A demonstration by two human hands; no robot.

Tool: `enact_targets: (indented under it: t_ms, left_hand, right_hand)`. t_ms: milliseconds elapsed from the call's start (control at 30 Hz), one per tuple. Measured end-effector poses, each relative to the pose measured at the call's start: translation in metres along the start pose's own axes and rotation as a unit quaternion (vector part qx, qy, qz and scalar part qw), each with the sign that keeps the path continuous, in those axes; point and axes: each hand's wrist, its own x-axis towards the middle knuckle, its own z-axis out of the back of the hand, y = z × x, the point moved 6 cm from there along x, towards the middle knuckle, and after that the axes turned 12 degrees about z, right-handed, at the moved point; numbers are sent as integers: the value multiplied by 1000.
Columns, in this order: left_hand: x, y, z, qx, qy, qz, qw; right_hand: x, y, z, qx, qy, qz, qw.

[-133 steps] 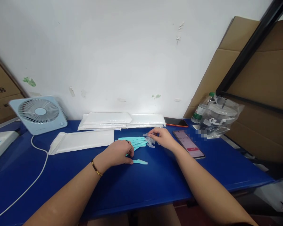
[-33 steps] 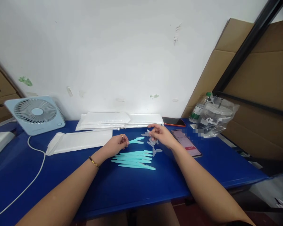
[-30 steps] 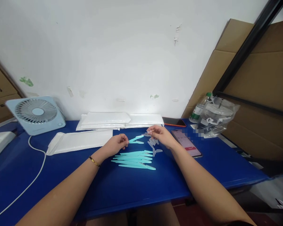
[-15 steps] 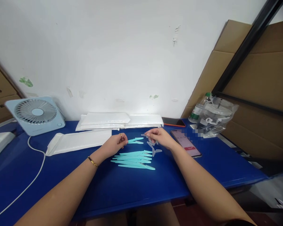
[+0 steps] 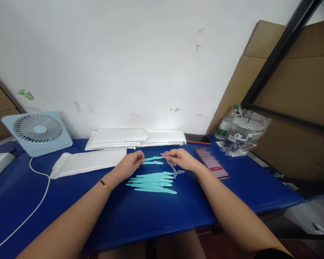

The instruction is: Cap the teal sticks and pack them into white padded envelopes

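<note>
Bench [image 5: 156,216], blue top, stood against a white wall, with cardboard sheets [image 5: 294,90] leaning at its right rear corner. Desk fan [image 5: 37,133], pale blue, sat near the rear left corner, its white cable [image 5: 44,190] trailing along the left side toward the front edge. White padded envelopes [image 5: 137,137] were stacked along the rear edge at centre; one more envelope [image 5: 89,162] lay flat just in front of them, to the left. Clear plastic bag [image 5: 244,133] w/ contents sat near the rear right, a bottle [image 5: 225,124] beside it. Two phones: one w/ lit screen [image 5: 212,163] right of centre, one dark [image 5: 197,138] at the rear edge behind it.

Left hand [image 5: 129,164] pinched the near end of one teal plastic stick [image 5: 152,158] between thumb and fingertips, stick held just above the bench at approx. centre. Right hand [image 5: 179,159] met the stick's far end, fingertips closed on a small clear cap [image 5: 164,155]; whether cap was already seated on the stick could not be told. Row of teal sticks [image 5: 151,181] lay side by side on the bench just in front of both hands. Loose clear caps [image 5: 175,171] lay under the right hand, touching the row's right end.
</note>
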Motion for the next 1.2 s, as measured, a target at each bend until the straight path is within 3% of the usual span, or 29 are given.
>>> enact_targets:
  t_ms: [400,700,800,900,1000,1067,1200]
  left_hand:
    - [0,0,0,-25,2,-3,1000]
    - [2,-2,-13,-12,31,-5,999]
    - [6,0,-12,23,6,-15,1000]
    - [8,3,-8,71,-32,-14,997]
    - [5,0,-5,105,-60,-26,992]
    - [1,-7,-9,115,-38,-46,992]
    - [-6,-20,-27,112,64,-59,990]
  right_hand:
    - [0,-1,-2,53,-13,-19,998]
    - [7,4,-26,21,48,-4,999]
    - [9,8,-21,-54,27,22,998]
    - [7,16,-2,-168,-17,44,985]
    - [0,15,9,-252,8,8,968]
    - [-3,13,9,-293,45,-20,955]
    - [-2,8,-1,-355,84,-54,930]
